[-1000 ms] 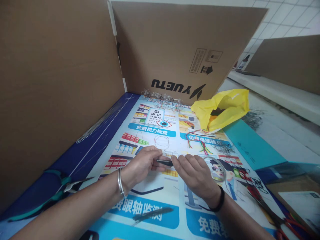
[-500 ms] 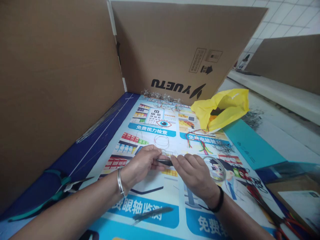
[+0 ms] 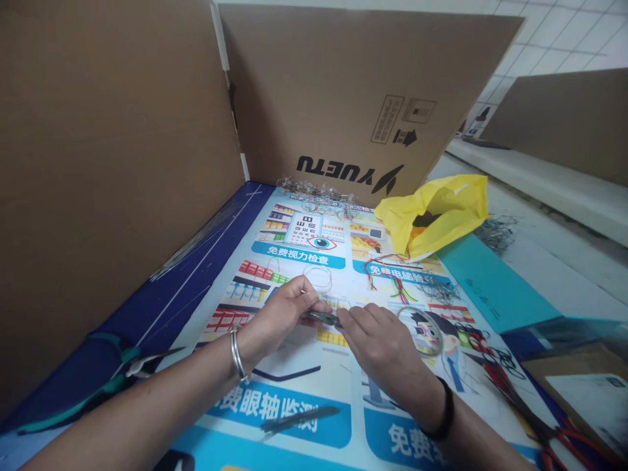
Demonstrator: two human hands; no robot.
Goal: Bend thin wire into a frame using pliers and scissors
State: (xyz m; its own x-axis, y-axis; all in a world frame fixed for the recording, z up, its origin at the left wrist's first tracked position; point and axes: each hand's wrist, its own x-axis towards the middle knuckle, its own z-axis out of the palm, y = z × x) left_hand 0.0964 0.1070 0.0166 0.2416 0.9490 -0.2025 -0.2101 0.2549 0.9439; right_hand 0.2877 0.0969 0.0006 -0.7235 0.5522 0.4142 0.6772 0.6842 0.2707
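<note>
Both my hands meet over the middle of a printed poster mat. My left hand is closed, its fingertips pinching a thin clear wire piece with small loops. My right hand is closed on a small dark tool whose tip points left toward the left fingers. A clear wire ring lies on the mat just beyond the hands. A silver bangle sits on my left wrist, a black band on my right.
Cardboard walls stand at left and back. A yellow plastic bag and coloured wires lie at back right. Green-handled pliers rest at left, red-handled scissors at right, a teal sheet beside them.
Both hands have shifted slightly; the left fingers moved up and forward, and the right hand turned so the dark tool tilts more.
</note>
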